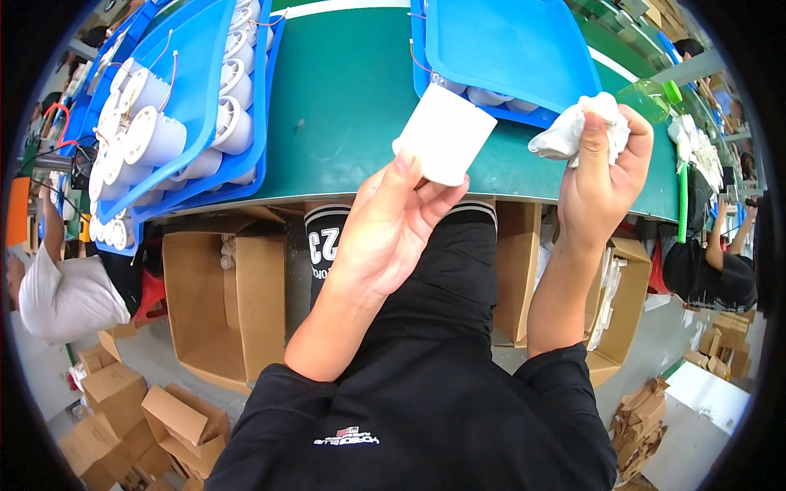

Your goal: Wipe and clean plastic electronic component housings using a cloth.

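A white cylindrical plastic housing point(450, 133) is held up over the near edge of the green table by my left hand point(391, 217). My fingers and thumb grip its lower end, and its smooth side faces me. To the right, my right hand point(604, 176) pinches a crumpled white cloth point(580, 131) between thumb and fingers. Cloth and housing are apart. Similar white housings with thin wires point(154, 135) fill the stacked blue trays at the left. Beyond my hands, a blue tray point(512, 49) lies on top of more white housings.
The green tabletop point(344, 106) stretches between the tray stacks. A green bottle point(651, 100) and a pile of white cloths point(696, 147) are at the right. Open cardboard boxes point(205, 303) stand below the table edge on both sides. Other people sit at far left and far right.
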`<state>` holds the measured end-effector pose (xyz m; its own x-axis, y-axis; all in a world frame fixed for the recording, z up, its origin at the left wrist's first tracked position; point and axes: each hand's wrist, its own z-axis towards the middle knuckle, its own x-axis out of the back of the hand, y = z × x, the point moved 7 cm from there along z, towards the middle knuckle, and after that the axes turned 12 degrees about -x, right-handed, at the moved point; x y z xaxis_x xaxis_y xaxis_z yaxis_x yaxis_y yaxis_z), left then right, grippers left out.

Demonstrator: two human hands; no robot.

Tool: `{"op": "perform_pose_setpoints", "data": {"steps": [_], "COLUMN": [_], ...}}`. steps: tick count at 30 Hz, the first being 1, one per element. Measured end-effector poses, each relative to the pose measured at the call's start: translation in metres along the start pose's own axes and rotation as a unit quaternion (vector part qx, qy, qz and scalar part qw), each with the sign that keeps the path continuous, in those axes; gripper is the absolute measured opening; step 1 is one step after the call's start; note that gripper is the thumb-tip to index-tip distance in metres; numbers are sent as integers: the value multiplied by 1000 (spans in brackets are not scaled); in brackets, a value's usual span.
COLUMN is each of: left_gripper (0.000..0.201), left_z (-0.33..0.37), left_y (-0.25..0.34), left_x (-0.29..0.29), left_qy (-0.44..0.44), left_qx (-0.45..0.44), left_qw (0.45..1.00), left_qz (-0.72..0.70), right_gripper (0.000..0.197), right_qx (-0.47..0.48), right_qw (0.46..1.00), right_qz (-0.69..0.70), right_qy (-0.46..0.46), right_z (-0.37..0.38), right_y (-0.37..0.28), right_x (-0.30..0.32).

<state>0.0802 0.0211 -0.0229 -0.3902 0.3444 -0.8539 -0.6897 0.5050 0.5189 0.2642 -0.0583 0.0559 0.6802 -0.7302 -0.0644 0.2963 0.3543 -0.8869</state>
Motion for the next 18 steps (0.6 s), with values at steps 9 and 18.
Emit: {"op": "perform_pose_setpoints", "data": {"steps": [9,18], "left_gripper": [54,62], "left_z": [3,-7], "left_y": [29,47], "left_x": [-17,-38], "left_qy": [-47,-79], "left_qx": [-260,-455], "left_qw": [902,666], "left_qz": [342,586], "right_gripper": [37,31], "right_qx": [-34,127], "right_qw": [990,982], "right_qz": [131,-128], "right_qy": [-29,-52], "right_z": [-18,-50], "right_y": [-13,-57], "right_x": [0,-21]}}
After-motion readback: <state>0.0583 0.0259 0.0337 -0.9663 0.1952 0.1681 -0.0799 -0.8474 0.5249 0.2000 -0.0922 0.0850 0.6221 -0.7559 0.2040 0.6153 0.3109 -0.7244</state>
